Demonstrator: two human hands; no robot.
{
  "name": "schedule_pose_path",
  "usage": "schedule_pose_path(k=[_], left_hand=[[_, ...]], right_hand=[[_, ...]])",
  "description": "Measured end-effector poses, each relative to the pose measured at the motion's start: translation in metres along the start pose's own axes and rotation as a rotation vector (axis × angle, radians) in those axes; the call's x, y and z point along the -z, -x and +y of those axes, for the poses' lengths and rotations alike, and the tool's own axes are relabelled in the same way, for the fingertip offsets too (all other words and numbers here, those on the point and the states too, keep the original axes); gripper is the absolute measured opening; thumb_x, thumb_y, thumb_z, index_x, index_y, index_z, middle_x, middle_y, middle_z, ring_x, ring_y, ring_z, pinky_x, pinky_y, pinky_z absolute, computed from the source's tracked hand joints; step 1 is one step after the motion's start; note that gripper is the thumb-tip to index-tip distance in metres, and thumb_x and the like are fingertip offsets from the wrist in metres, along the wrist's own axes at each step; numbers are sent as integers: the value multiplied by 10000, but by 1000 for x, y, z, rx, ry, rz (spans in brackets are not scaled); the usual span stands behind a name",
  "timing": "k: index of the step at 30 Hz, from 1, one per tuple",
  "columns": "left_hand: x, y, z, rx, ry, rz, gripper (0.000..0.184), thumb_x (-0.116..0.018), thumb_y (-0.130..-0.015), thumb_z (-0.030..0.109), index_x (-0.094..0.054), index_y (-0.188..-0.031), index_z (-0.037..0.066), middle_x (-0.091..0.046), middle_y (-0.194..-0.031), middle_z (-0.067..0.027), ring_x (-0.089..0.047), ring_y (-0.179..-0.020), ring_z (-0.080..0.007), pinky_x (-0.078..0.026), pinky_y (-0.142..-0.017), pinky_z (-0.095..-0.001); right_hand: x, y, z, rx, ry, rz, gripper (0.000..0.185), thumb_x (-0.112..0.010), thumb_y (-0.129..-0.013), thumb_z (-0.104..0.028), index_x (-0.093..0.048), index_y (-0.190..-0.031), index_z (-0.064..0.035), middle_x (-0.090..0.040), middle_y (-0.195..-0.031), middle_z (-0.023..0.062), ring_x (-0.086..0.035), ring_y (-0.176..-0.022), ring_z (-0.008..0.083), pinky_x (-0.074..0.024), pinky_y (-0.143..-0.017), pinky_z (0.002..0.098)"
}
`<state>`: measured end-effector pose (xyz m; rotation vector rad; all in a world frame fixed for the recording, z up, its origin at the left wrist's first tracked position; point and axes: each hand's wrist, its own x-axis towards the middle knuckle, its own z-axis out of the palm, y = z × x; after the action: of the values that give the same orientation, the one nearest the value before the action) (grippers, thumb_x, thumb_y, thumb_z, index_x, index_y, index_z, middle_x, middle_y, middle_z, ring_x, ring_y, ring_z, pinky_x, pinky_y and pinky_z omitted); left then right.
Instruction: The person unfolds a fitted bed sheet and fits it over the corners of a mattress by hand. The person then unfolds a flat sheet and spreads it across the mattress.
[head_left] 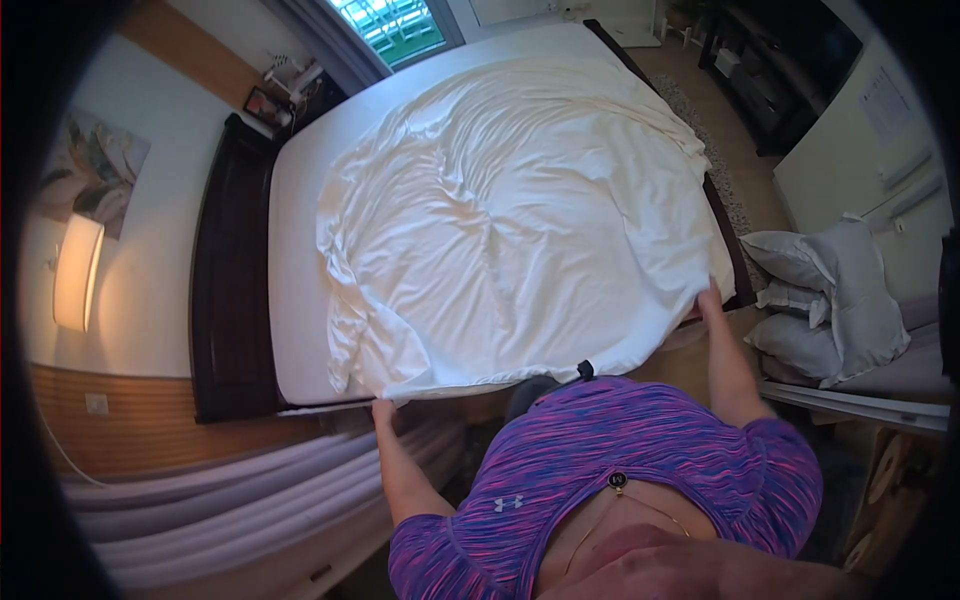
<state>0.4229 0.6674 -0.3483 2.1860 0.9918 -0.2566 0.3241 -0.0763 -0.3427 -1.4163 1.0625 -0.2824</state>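
A white bed sheet lies wrinkled and partly spread over the mattress. Its near edge stretches in front of my body between my two hands. My left hand is closed on the sheet's near left corner, beside the bed's side edge. At the near right corner, by the dark bed frame, my right hand grips the sheet, its fingers partly hidden by the fabric. Toward the far side and the headboard end, the sheet is bunched in folds, with a strip of mattress showing beyond it.
A dark headboard stands at the left, near a lit wall lamp. Grey pillows are piled at the right. Pale curtains hang at the lower left. A dark TV stand is beyond the bed's foot.
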Motion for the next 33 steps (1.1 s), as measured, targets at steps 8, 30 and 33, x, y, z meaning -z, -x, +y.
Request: schedule_pose_path(k=[8, 30, 33], left_hand=[[278, -147, 359, -372, 855, 70, 285, -453, -790, 257, -442, -958, 26, -452, -905, -168, -488, -752, -306, -462, -582, -453], [269, -24, 258, -365, 433, 334, 301, -424, -784, 173, -486, -1075, 122, -476, -969, -84, -461, -895, -229, -398, -685, -439], [256, -30, 250, -269, 402, 352, 300, -413, -774, 146, -514, -1056, 131, -495, -895, -82, -474, -804, -226, -412, -673, -423]], right_hand=[[-81, -124, -420, 597, -422, -285, 267, -410, -795, -321, -562, -834, -104, -569, -782, 35, -547, -701, 153, -456, -647, 332], [74, -76, -332, 822, 810, 498, 248, -427, -738, -182, -562, -944, -149, -565, -893, 153, -530, -857, 319, -426, -714, 375], [74, -79, -312, 775, 842, 482, 241, -429, -738, -202, -573, -928, -164, -571, -880, 147, -534, -841, 325, -428, -711, 385]])
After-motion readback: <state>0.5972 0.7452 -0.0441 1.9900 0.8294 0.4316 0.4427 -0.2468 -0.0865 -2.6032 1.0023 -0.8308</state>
